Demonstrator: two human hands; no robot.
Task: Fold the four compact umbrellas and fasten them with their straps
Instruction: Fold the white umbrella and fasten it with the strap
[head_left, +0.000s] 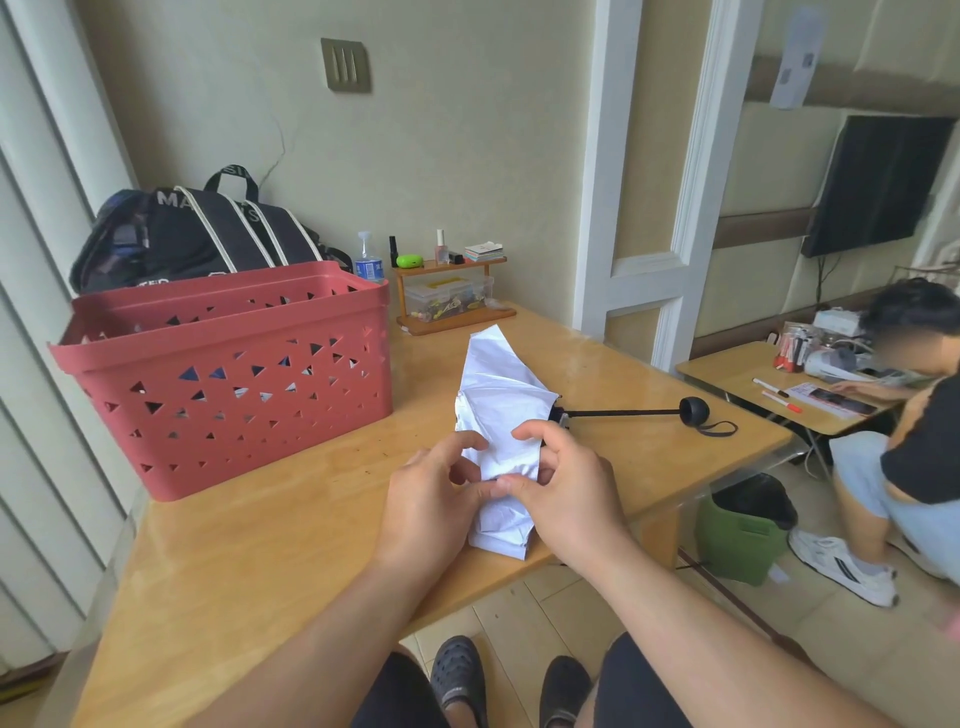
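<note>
Your two hands meet at the centre of the frame over a white compact umbrella (496, 415) that lies on the wooden table (291, 525). Your left hand (428, 501) has its fingers curled onto the white canopy fabric, gripping a fold from the left. Your right hand (563, 486) grips the same bundle from the right, thumb pressed across the fabric toward your left hand and fingers curled over the top near the black collar where the shaft begins. The canopy is collapsed but loose: one pointed panel sticks up toward the upper middle of the frame, and the lower end of the bundle reaches the near edge of the table. The black shaft (621, 413) is extended and runs out to the right of your hands, ending in a round black handle (694, 411) with a wrist loop (719, 429) lying on the table just beside it.

At centre left a red plastic basket (228, 384) with triangular cut-outs stands on the table, well apart from the umbrella; what is in it cannot be made out. Behind it, toward the upper left, sits a black bag (208, 234) with white stripes. Further back, against the wall, a small wooden shelf (449, 291) carries bottles and small items, with a water bottle (368, 260) to its left. At the right of the frame another person (904, 441) crouches by a second, lower table (737, 371), and a green bin (743, 530) stands on the floor lower right.
</note>
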